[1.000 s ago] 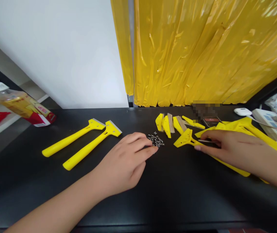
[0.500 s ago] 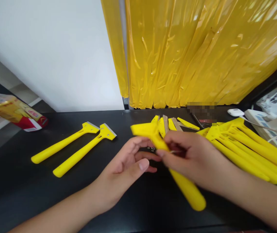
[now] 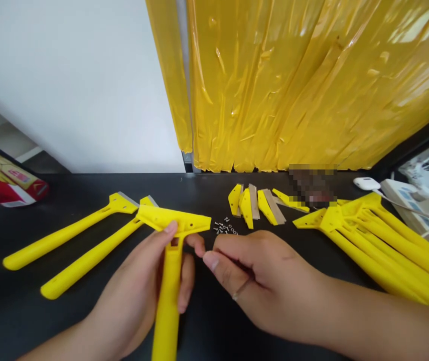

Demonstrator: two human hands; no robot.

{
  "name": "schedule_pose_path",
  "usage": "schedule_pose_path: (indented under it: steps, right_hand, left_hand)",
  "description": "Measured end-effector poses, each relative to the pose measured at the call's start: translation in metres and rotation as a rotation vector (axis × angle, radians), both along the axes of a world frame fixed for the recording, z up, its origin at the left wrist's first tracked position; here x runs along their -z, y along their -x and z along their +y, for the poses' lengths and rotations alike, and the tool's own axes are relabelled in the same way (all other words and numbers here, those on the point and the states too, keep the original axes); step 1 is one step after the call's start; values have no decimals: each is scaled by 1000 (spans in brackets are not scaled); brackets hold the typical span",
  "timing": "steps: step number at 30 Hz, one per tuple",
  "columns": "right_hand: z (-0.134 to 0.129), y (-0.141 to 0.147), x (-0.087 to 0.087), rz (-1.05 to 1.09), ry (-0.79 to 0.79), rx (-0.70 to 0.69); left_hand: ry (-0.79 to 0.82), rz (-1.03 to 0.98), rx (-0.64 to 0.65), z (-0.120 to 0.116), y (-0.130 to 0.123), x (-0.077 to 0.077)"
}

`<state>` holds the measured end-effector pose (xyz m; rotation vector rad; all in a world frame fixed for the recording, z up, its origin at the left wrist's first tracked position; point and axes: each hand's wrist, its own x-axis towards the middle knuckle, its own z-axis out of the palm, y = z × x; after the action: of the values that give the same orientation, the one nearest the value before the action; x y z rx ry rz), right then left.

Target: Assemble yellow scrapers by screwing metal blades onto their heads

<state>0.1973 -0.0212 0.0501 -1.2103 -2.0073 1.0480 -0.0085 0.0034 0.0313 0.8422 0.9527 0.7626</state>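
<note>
My left hand point(image 3: 135, 296) is closed round the neck of a yellow scraper handle point(image 3: 167, 306), the thumb pressing on its wide head. The head shows small holes and no blade. My right hand point(image 3: 270, 281), with a ring on one finger, is pinched near the left fingertips, just right of the neck; I cannot make out what is between its fingers. Beyond it lies a small heap of screws and nuts point(image 3: 225, 227). Several yellow clamp plates point(image 3: 246, 205), some with wrapped blades, lie behind the heap.
Two scrapers with blades point(image 3: 71, 235) lie on the black table point(image 3: 7, 311) to the left. A pile of yellow scraper handles point(image 3: 372, 240) is at the right, before a power strip point(image 3: 402, 193) and a white charger point(image 3: 367, 183). A drink carton point(image 3: 11, 175) stands at the far left.
The scraper handle has passed from my right hand into my left and turned more upright, moving left. My right hand has let it go and closed into a pinch.
</note>
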Motion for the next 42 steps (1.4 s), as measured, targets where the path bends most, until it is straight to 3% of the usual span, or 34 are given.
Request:
schedule_pose_path:
  steps: [4,11,17,20,22,25,27,32,37,42]
  right_hand:
    - [2,3,9,-52,12,-40]
    - [-4,11,20,-82,49,-130]
    - [-4,7,20,-134,-45,-147]
    - [2,3,18,-236,-164,-89]
    - [13,-5,15,-447,-267,-2]
    - [36,-29,13,-845,-392,249]
    - [50,-48,17,-996,-458,322]
    - [67,-75,40,-957,-481,493]
    - [70,-70,58,-943,-483,450]
    - [71,-67,66,-949,-554,438]
  left_hand:
    - [44,60,17,10,6,-2]
    - [142,22,69,13,11,12]
    - [168,-8,43,17,7,3]
    - [124,-26,29,17,6,-3]
    - [104,-42,36,17,6,-5]
    - [86,-46,46,18,6,-7]
    - [94,-26,58,19,5,-9]
    - [119,17,53,22,4,-8]
    - [148,22,46,25,7,-2]
    - [130,44,36,27,10,1]
